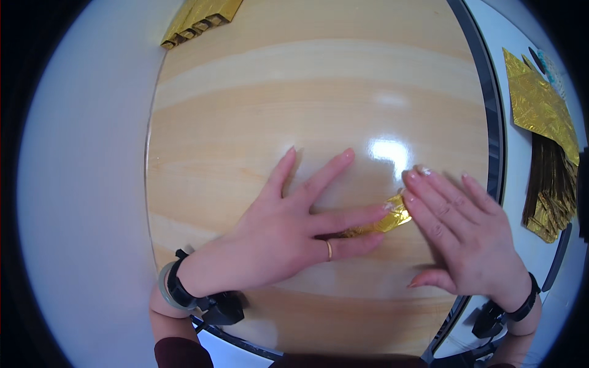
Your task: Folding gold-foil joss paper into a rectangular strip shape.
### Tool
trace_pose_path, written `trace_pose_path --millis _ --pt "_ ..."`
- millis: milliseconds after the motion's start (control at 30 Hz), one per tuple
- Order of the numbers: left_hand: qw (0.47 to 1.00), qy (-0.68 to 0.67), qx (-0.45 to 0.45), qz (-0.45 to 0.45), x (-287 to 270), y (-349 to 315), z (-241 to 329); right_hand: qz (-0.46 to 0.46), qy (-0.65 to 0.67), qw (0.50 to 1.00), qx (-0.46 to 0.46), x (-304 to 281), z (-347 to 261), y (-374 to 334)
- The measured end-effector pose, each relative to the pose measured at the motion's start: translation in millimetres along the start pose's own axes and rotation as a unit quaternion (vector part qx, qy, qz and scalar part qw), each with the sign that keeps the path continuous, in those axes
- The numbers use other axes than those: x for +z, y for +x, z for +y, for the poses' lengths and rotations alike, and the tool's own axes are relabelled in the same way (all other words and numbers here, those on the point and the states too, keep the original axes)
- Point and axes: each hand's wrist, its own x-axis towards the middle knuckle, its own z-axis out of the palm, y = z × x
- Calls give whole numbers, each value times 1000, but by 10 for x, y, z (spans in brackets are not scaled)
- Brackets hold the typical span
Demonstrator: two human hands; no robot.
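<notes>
A small folded piece of shiny gold foil paper (399,214) lies on the wood-grain tabletop, low and right of the middle. My left hand (288,227) lies over its left part with the fingers spread, a ring on one of them. Two of those fingers rest on or along the foil, and my palm and fingers hide part of it. My right hand (457,230) is beside the foil's right end, fingers stretched out flat and thumb apart. Its fingertips are at the foil's edge; whether they touch it I cannot tell.
Several folded gold pieces (199,23) stand in a row at the far left edge of the wooden table (319,116). Beyond the dark right rim, a white surface holds a gold foil sheet (540,104) and a fanned stack of brown and gold strips (546,190).
</notes>
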Motion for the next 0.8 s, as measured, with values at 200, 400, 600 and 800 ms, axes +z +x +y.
trace_pose_path --millis 200,400,600,800 --pt "1000 -9 -4 -13 -37 -16 -37 -21 -108 994 16 -33 59 -110" --pt "995 -78 -66 13 8 -14 -16 -16 -125 991 -33 7 -193 26" --pt "993 -79 -69 59 39 -12 -40 -21 13 994 -110 130 -396 294" --pt "996 -41 -64 40 44 -53 -33 -37 -24 995 -88 58 -113 130"
